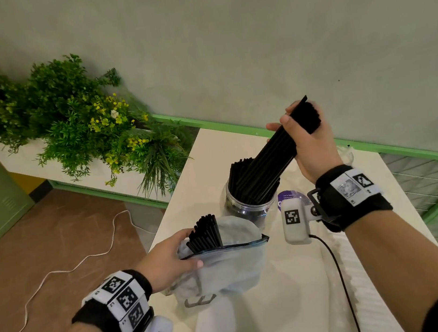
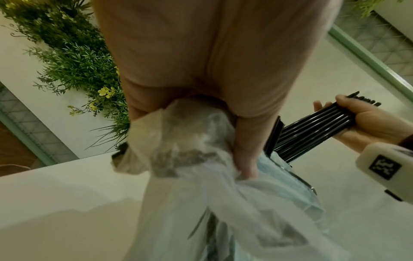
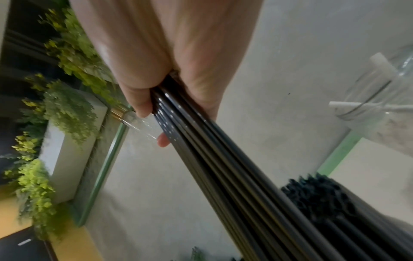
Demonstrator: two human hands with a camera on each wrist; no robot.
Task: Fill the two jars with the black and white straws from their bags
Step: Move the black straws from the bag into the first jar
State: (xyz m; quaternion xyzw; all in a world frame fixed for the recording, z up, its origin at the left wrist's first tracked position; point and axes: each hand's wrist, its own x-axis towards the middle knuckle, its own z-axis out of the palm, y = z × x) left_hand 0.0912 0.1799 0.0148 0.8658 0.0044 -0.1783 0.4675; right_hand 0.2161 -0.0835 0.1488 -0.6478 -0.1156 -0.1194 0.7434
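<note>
The right hand (image 1: 312, 149) is raised above the clear jar (image 1: 245, 204), its fingers (image 1: 277, 126) curled tight round a bundle of black straws (image 1: 275, 152) that slants down with its lower ends inside the jar's mouth, among the black straws already standing there. The left hand (image 1: 166, 260) pinches the rim of a thin, crinkled see-through bag (image 1: 227, 271), holding it open on the pale bench (image 1: 289, 310) just in front of the jar; more black straws (image 1: 206, 233) stick up out of the bag.

Only the right wrist view shows a second clear jar (image 3: 380, 106), off to the side, with white straws (image 3: 382, 65) poking from it — the head view hides it behind the right hand. From this angle the gripped straws are smooth, glossy tubes lying side by side, and the open round ends of the straws already in the first jar appear as a dark cluster.

The left wrist view shows the thumb (image 2: 245, 150) pressed into gathered folds of the soft, filmy plastic, with a dark zip strip (image 2: 301, 181) along the bag's mouth — and the right hand with its bundle beyond.

A green leafy planter (image 1: 70, 116) sits beside the bench, and a white cable (image 1: 58, 270) trails over the brown floor.
</note>
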